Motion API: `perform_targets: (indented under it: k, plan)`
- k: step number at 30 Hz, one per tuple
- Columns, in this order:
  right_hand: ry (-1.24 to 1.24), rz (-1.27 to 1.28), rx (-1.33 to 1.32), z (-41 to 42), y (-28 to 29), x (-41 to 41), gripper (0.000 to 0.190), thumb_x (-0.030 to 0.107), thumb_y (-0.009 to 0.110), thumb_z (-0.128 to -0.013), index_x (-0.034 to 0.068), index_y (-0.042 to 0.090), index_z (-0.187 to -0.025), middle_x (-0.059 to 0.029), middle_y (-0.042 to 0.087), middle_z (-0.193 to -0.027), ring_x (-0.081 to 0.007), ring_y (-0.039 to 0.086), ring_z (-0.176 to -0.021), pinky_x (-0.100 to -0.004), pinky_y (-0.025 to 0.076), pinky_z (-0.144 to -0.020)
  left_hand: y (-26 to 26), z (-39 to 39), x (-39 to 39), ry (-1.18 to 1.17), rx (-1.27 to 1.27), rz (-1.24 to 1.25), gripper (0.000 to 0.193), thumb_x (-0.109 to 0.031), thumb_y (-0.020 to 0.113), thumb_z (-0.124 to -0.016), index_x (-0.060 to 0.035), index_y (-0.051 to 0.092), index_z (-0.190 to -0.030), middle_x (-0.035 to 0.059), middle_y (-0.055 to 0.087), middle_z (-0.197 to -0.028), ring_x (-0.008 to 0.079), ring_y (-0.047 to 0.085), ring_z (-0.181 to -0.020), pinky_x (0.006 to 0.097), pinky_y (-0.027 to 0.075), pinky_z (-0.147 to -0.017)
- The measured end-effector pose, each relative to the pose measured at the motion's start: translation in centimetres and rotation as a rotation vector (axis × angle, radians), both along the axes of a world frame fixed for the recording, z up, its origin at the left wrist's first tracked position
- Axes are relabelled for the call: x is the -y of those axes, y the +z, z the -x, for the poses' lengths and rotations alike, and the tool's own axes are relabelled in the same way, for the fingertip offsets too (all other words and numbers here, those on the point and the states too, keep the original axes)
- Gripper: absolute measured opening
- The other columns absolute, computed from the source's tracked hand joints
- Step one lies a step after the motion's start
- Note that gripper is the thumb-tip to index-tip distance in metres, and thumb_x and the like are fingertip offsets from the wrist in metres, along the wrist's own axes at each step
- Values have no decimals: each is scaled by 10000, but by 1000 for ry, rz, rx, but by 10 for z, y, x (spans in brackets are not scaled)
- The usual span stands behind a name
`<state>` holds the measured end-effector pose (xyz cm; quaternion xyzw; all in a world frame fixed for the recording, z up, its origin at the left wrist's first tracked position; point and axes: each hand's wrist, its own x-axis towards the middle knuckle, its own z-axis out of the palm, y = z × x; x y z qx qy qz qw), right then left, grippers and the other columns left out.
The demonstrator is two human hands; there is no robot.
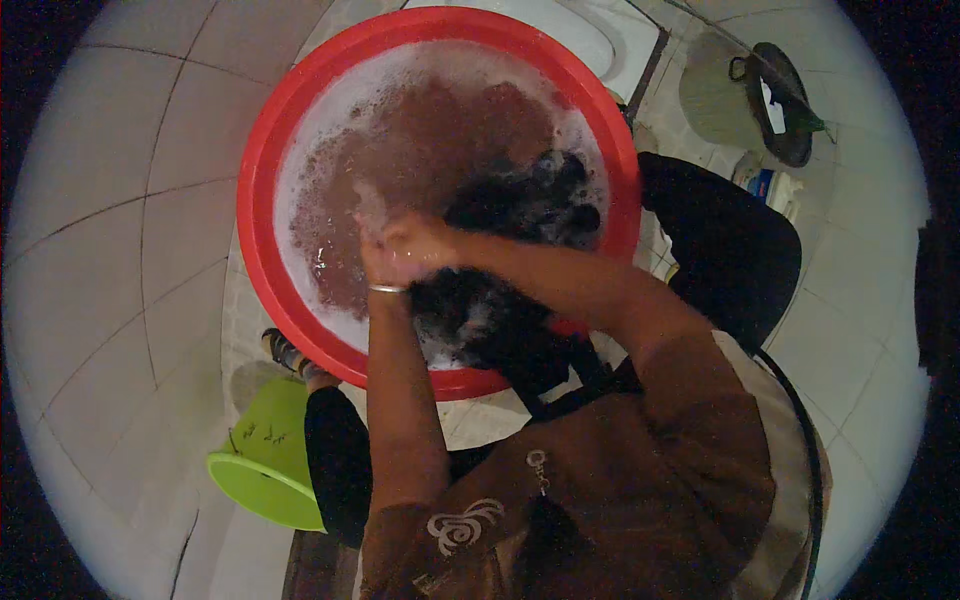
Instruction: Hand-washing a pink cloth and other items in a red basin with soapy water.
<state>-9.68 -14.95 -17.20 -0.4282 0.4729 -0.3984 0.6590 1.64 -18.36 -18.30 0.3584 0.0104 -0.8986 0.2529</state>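
A large red plastic basin (251, 202) stands before me, filled with murky, brownish soapy water (420, 135) and ringed by white foam. Over its middle, my left hand (381, 251), with a silver bangle at the wrist, is pressed together with my right hand (427, 236). My fingers are blurred, and something pale (369, 196) shows at their tips; whether it is foam, cloth or fingers I cannot tell. Soaked dark cloth (472, 315) lies beneath my wrists and reaches the near rim. More dark cloth (525, 199) bulges out of the water beyond my right forearm.
A lime-green bucket (262, 442) is at the lower left, by my left leg. Beyond the basin is a white squat toilet pan (600, 37). To the right, a dark oval object (780, 105) and a blue-and-white package (763, 184) are on the tiled floor (855, 262).
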Motion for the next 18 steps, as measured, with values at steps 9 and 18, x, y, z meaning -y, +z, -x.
perform_targets:
  k: [9, 18]
  plan:
    - [-290, 759, -1041, 8, 60, -1, 233, 305, 523, -751, 93, 578, -674, -157, 577, -678, -336, 568, -626, -477, 428, -615, 7, 44, -4, 51, 203, 142, 326, -371, 434, -875, -99, 530, -1028, 57, 574, -964, 238, 548, -885, 378, 444, -830]
    - [-115, 132, -953, 100, 26, 45, 259, 357, 566, -726, 142, 615, -861, -132, 592, -721, -288, 583, -672, -452, 452, -645, -20, 24, 16, 168, 371, 138, 229, -275, 429, -883, -101, 548, -972, 38, 583, -940, 221, 554, -853, 379, 467, -775]
